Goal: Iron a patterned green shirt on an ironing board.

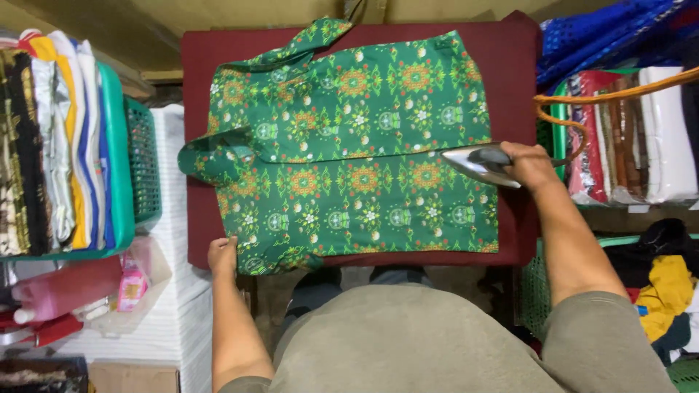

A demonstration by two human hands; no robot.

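A green patterned shirt point(349, 145) lies spread flat on a dark red ironing table point(510, 65), collar toward the far side, sleeves folded at the left. My right hand point(530, 164) grips the handle of a silver iron point(477, 164) that rests on the shirt's right edge, its tip pointing left. My left hand point(222, 255) presses down on the shirt's near left corner at the table's front edge.
A green basket point(120, 160) packed with folded clothes stands at the left, with a pink bottle point(58, 291) below it. Folded fabrics point(633, 131) and another green basket sit at the right. An orange cord point(619, 91) arcs above them.
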